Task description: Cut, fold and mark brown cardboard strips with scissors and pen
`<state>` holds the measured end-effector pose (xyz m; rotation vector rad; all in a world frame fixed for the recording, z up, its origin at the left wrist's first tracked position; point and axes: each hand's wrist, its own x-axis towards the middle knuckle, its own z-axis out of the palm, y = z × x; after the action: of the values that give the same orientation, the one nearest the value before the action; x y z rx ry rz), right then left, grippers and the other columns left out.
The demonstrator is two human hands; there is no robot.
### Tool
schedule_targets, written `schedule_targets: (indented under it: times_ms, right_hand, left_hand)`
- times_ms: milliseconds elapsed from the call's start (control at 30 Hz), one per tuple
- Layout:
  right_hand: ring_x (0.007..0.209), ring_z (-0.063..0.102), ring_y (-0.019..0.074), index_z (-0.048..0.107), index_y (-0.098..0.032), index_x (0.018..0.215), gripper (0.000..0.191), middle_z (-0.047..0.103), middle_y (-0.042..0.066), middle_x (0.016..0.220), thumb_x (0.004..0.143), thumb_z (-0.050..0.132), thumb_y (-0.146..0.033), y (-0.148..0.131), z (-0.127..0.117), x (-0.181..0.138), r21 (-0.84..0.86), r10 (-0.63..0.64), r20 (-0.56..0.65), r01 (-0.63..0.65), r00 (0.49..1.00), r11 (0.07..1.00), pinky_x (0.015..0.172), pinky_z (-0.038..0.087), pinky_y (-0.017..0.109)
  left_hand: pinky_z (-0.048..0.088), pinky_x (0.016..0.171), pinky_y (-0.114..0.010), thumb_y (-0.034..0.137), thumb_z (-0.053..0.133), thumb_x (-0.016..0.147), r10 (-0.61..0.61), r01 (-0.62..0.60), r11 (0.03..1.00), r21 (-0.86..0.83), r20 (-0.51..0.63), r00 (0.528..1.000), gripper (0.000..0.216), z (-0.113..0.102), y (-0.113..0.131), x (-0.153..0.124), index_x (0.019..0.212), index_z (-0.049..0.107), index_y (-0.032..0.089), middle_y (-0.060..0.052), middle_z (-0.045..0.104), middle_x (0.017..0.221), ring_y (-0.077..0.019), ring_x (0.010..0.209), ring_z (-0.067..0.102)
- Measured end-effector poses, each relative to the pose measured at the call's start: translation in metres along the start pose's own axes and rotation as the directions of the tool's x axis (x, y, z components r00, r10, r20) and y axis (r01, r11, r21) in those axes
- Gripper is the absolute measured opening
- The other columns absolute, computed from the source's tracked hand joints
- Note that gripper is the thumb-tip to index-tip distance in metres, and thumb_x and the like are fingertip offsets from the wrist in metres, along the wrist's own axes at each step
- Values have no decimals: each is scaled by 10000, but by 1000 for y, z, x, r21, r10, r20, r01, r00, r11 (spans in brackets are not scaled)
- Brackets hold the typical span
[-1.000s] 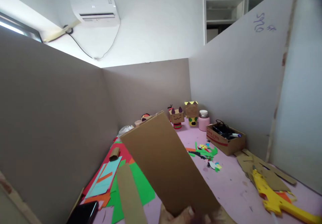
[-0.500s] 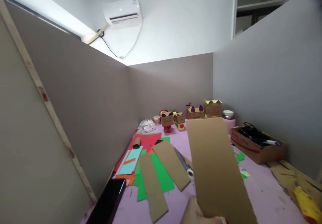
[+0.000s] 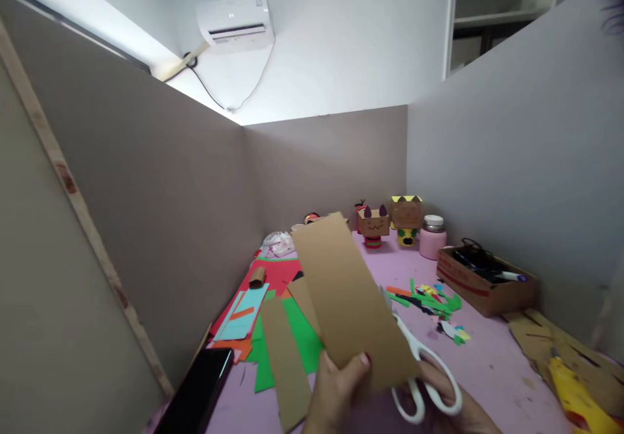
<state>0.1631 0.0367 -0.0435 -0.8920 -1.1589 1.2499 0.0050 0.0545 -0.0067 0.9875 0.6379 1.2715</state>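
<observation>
At the near edge of the table (image 3: 487,356), I hold a cardboard piece (image 3: 351,297) up off the pink top, tilted so its upper end leans toward the far left corner. My left hand (image 3: 336,388) pinches its lower edge, thumb pressed on the front face and the other fingers hidden behind it. My right hand (image 3: 441,392) is just beside it, fingers curled through the white handles of the scissors (image 3: 419,382); the blades run up along the card's right edge and are partly hidden, so I cannot tell how far they gape. Below the card, toward the left edge of the table, a long cardboard strip (image 3: 285,362) lies on a green sheet (image 3: 305,340), with a second strip (image 3: 303,297) next to it, a red sheet (image 3: 277,273) beyond and a light blue sheet (image 3: 242,304) overlapping its near side. A small cardboard roll (image 3: 257,277) sits on the red sheet. A black phone (image 3: 197,398) lies at the near left corner. Along the far edge stand two little box figures (image 3: 374,224) and a pink jar (image 3: 432,237). By the right edge there is an open cardboard box (image 3: 482,288) with pens in it, coloured paper scraps (image 3: 429,294) between it and my card, and a yellow glue gun (image 3: 580,395) resting on flat cardboard offcuts (image 3: 541,336) at the near right corner.
</observation>
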Motion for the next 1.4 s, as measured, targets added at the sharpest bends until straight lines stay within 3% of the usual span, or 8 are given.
schedule_targets:
  times_ms: [133,300,433,667,900,1100,1267,1400]
  right_hand:
    - [769,625,205,550,-245,1085,596,675,26,846,561,762,-436,-8,-11,10,125,74,40,-78,996,989,674,477,306]
    - [695,554,162,499,-272,1107,410,565,-8,751,745,609,-429,-14,-8,3,-229,80,219,-29,972,973,683,456,276]
    - [618,514,164,478,-251,1099,415,492,-23,682,750,581,-450,-8,-5,1,-361,116,261,-15,958,933,593,442,265]
    - [628,528,187,533,-260,1078,416,495,-23,654,736,563,-495,-12,-3,-3,-422,165,248,-46,955,905,629,461,282]
    - [584,485,156,564,-222,1053,448,466,-31,621,718,576,-519,-12,4,-7,-357,164,296,-51,941,933,618,457,280]
    - [642,487,161,563,-221,1064,476,502,-4,710,710,573,-538,0,0,-5,-367,131,256,-29,958,930,604,435,267]
    - [626,474,162,569,-226,1081,527,485,-16,678,681,587,-568,1,2,-6,-370,156,231,-62,961,927,592,419,262]
    - [586,433,139,556,-212,1088,549,466,-26,684,672,599,-569,-5,5,-8,-378,205,191,-121,960,918,574,400,264]
  left_hand:
    - [481,838,-375,302,754,575,99,-60,987,150,-263,960,634,-20,15,14,1156,568,130,-135,709,997,-291,943,630]
    - [497,799,-329,227,745,581,147,-120,988,99,-338,930,536,-26,35,16,1087,601,120,-127,703,1026,-268,948,635]
    - [507,767,-286,155,708,623,225,-211,974,79,-391,892,441,-26,40,16,1052,614,114,-102,723,967,-220,886,655]
    - [499,784,-239,153,675,681,224,-228,973,41,-407,886,428,-35,35,21,1096,572,165,-47,715,1008,-157,906,642]
    - [490,800,-290,156,684,673,150,-146,989,35,-338,929,501,-25,28,15,1151,535,141,-83,702,1027,-195,921,636]
    - [487,796,-293,147,687,665,122,-124,992,15,-332,935,595,-20,27,14,1227,491,146,-83,704,1011,-205,923,634]
    - [499,809,-308,384,622,741,-19,-30,994,-103,-439,898,538,-26,26,14,1244,489,245,-56,626,1192,-217,1031,596]
    - [508,814,-331,518,523,766,-35,-64,977,-203,-449,893,533,-26,29,15,1230,509,258,-59,602,1229,-239,1079,571]
